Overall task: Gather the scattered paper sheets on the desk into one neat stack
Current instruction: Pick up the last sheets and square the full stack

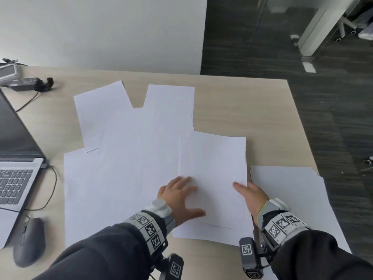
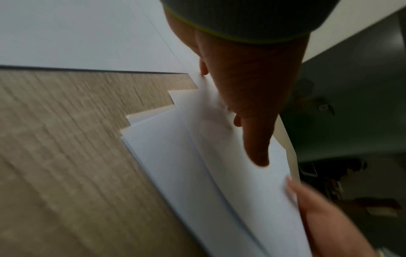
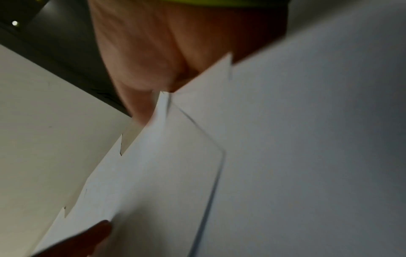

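From the head view, white paper sheets [image 1: 129, 138] lay overlapped across the wooden desk [image 1: 252, 110], with the left hand [image 1: 178, 196] spread flat on a small gathered bundle [image 1: 214, 174] and the right hand [image 1: 253, 196] pinching that bundle's right edge, thumb on top. The left wrist view showed straight fingers [image 2: 256, 139] lying on staggered sheets. The right wrist view showed sheet corners tucked against the palm [image 3: 158, 57], blurred.

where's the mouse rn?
Head view, lower left: the mouse sits on the desk just below the laptop, left of the paper sheets and the left hand.
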Available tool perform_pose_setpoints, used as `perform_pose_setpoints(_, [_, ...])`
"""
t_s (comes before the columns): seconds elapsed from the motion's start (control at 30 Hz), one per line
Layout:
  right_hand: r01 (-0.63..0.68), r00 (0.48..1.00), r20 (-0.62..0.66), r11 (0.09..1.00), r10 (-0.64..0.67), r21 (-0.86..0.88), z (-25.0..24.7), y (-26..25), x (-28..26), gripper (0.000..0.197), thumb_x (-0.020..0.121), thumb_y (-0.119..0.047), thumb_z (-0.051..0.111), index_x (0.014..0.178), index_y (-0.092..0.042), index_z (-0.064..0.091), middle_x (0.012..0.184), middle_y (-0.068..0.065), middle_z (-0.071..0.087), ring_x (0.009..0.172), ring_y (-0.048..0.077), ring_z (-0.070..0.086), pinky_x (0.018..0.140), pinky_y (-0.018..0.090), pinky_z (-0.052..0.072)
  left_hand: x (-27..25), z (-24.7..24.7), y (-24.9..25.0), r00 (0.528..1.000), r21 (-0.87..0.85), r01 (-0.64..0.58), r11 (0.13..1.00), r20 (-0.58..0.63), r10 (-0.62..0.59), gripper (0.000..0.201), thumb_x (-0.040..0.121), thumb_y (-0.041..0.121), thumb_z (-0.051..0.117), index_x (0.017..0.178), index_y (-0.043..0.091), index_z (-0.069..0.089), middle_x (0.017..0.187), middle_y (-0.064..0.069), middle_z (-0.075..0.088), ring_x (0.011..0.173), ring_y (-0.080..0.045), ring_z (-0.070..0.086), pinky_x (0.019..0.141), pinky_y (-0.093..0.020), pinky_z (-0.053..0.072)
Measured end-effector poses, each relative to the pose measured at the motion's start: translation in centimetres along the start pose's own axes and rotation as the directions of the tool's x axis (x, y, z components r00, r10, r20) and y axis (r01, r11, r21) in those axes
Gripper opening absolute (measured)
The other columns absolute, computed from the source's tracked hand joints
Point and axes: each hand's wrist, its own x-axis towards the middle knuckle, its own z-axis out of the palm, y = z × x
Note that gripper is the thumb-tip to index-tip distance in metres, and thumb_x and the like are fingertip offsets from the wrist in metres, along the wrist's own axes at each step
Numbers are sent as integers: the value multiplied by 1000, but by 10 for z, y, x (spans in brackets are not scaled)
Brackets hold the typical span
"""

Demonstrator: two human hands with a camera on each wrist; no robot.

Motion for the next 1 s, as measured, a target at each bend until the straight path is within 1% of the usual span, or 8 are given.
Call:
perform_pose_setpoints(0.07, [23,1000,-12,997,-24,-74,0,10,8,15,82,-22,68,92,-11,70,105,24,71,100,43,66,96,58,50,5,-6,-5,993,-41,69,997,-98,-72,75,86,76,48,152,44,30,167,17,8,155,-11,1,124,-45,10])
perform_pose_setpoints(0.2, [40,999,-17,995,-41,-95,-6,26,23,51,62,-36,62,100,-1,62,109,31,61,82,43,67,89,63,48,25,-15,-25,925,-117,310,944,-191,-328,86,90,71,46,159,39,6,169,10,-8,156,-18,-6,125,-49,12])
perform_pose_setpoints(0.33, [64,996,-54,997,-66,-35,-11,5,4,16,84,-18,59,96,-19,70,100,15,73,100,42,65,92,51,52,35,-11,-45,896,-28,417,908,-154,-416,124,66,93,49,158,35,-9,168,4,-19,155,-23,-14,125,-47,7])
perform_pose_setpoints(0.4, [65,993,-99,998,-64,12,-17,0,1,19,90,-9,56,91,-24,69,96,8,74,96,38,67,90,45,52,34,-9,-50,893,-27,420,907,-168,-419,127,62,94,51,158,35,-9,167,4,-19,154,-24,-16,125,-47,5])
perform_pose_setpoints(0.6, [62,984,-165,998,-58,19,-27,1,4,22,91,-7,54,87,-25,65,89,7,70,84,29,61,89,43,52,30,-10,-59,889,-52,407,912,-207,-408,115,65,88,56,157,41,5,169,8,-8,155,-21,-8,124,-45,12])
perform_pose_setpoints(0.77, [78,983,-167,997,-73,19,-29,8,3,20,92,-7,53,102,-19,65,88,1,69,86,29,61,89,42,51,25,-22,-72,888,-149,374,916,-228,-399,83,83,70,60,153,35,31,167,14,16,154,-16,12,124,-44,20])
perform_pose_setpoints(0.9, [79,987,-148,995,-70,55,-29,12,0,25,93,-1,50,109,-17,62,89,-4,68,82,22,61,82,35,48,21,-28,-65,874,-301,286,910,-307,-377,74,86,64,62,147,25,48,155,6,45,144,-18,38,119,-38,31])
perform_pose_setpoints(1.0, [71,991,-120,995,-62,75,-29,17,-4,25,93,0,50,109,-14,64,91,-2,70,86,26,63,92,43,51,12,-25,-38,896,-329,170,929,-340,-284,73,84,63,66,146,27,50,153,8,48,144,-15,39,120,-36,29])
